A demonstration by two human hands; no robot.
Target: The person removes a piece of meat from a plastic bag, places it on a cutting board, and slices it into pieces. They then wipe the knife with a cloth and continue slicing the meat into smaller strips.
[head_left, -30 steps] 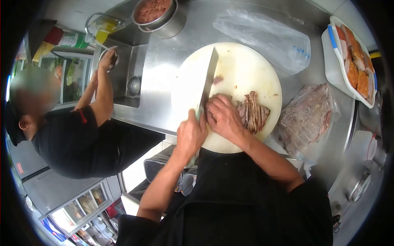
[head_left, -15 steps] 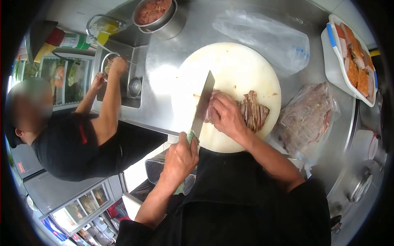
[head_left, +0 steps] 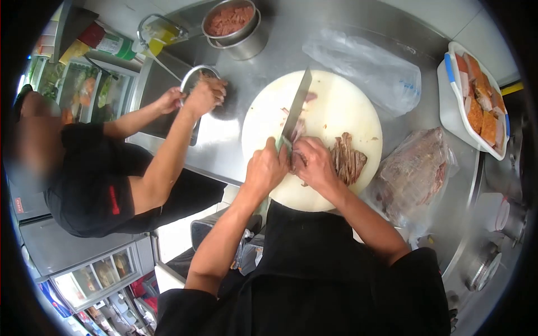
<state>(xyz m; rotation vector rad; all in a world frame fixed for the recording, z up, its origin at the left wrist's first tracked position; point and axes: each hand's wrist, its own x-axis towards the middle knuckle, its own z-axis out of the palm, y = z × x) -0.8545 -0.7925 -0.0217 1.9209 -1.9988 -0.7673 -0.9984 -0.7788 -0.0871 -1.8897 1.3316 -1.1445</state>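
Note:
My left hand (head_left: pixel 267 169) is closed around the green-wrapped handle of a long, broad-bladed knife (head_left: pixel 298 101), whose blade points away over the round white cutting board (head_left: pixel 272 99). Just to its right, my right hand (head_left: pixel 315 162) grips a piece of meat (head_left: pixel 298 130) with bent fingers, close beside the handle. A pile of dark sliced meat (head_left: pixel 348 158) lies on the board right of my right hand. A small reddish scrap (head_left: pixel 310 97) sits near the blade's far part.
Right of the board lies a large piece of meat in clear plastic (head_left: pixel 413 171). Beyond are a plastic bag (head_left: pixel 370 70), a white tub of browned meat chunks (head_left: pixel 448 106) and metal bowls with minced meat (head_left: pixel 230 21). A co-worker (head_left: pixel 95 173) handles a metal bowl at the sink, left.
My left hand and the knife have moved forward and right, nearer my right hand. My right hand's fingers have shifted on the meat. The co-worker's hands and bowl have come closer to the board.

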